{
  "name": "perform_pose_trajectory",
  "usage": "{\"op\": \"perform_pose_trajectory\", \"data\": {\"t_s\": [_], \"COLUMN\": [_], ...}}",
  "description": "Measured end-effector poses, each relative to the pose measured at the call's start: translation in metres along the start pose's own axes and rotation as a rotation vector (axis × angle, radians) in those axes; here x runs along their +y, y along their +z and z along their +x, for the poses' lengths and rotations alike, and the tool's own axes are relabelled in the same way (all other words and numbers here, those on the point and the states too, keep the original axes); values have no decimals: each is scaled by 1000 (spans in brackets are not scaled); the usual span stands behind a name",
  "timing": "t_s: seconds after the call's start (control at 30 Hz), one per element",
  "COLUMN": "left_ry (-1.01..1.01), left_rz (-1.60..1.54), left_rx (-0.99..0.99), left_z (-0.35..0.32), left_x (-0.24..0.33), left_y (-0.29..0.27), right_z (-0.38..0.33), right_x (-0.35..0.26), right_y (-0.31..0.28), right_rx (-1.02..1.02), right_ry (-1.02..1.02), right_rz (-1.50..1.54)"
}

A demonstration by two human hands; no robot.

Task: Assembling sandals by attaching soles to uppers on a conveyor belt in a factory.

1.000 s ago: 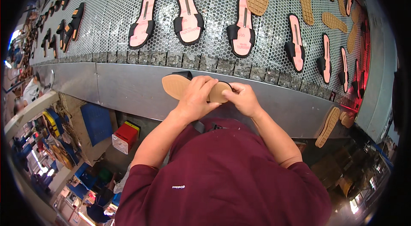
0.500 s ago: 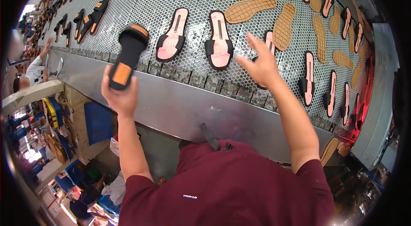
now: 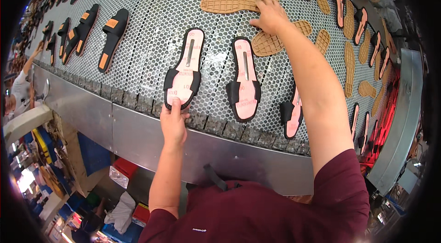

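My left hand (image 3: 173,121) is closed on the near end of an upside-down black sandal upper (image 3: 187,74), its thumb pressed on the pink underside. That piece has a slim metal strip along its middle. Farther off, my right hand (image 3: 271,15) reaches over the conveyor, fingertips at the right end of a tan gridded outsole (image 3: 229,2). Its thumb stands apart from the fingers, below the outsole's edge. Another tan outsole (image 3: 268,43) lies partly hidden under my right wrist. Beside the held upper rests a second pink-bottomed upper (image 3: 244,77).
The perforated conveyor (image 3: 151,22) has a metal side rail (image 3: 151,139) along my side. Black sandals with orange patches (image 3: 113,38) stand right side up on the left. More outsoles and uppers (image 3: 360,24) lie to the right. Another person (image 3: 22,84) works at the far left.
The black sandal from my left hand now stands on the conveyor at left. My left hand has taken hold of a pink-bottomed upper. My right hand has moved farther out to an outsole.
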State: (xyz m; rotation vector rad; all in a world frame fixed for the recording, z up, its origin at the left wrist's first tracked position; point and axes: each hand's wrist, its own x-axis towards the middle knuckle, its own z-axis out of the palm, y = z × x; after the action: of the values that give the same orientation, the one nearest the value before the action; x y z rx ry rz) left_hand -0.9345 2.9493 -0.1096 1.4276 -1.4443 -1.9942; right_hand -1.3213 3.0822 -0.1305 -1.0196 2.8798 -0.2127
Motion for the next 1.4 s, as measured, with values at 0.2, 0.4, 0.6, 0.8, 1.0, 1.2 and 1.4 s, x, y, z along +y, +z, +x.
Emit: {"op": "perform_pose_trajectory", "data": {"t_s": [0.2, 0.4, 0.6, 0.8, 1.0, 1.2, 1.4], "left_ry": [438, 871, 468, 140, -49, 4, -32], "left_rz": [451, 127, 393, 548, 266, 229, 411], "left_rx": [395, -1, -331, -452, -625, -771, -706], "left_z": [26, -30, -118, -151, -167, -183, -190], "left_x": [26, 117, 73, -73, -116, -116, -112], "left_y": [-14, -49, -4, 54, 80, 95, 108], "right_z": [17, -69, -282, -443, -525, -519, -512], "right_x": [7, 22, 47, 49, 30, 23, 28], "right_y": [-7, -87, -89, -43, 3, 11, 14], "right_rx": [-62, -186, -391, -391, -459, -629, -663], "right_ry": [-174, 17, -14, 430, 391, 277, 223], "right_rz": [109, 1118, 1689, 1762, 1528, 1354, 1315]}}
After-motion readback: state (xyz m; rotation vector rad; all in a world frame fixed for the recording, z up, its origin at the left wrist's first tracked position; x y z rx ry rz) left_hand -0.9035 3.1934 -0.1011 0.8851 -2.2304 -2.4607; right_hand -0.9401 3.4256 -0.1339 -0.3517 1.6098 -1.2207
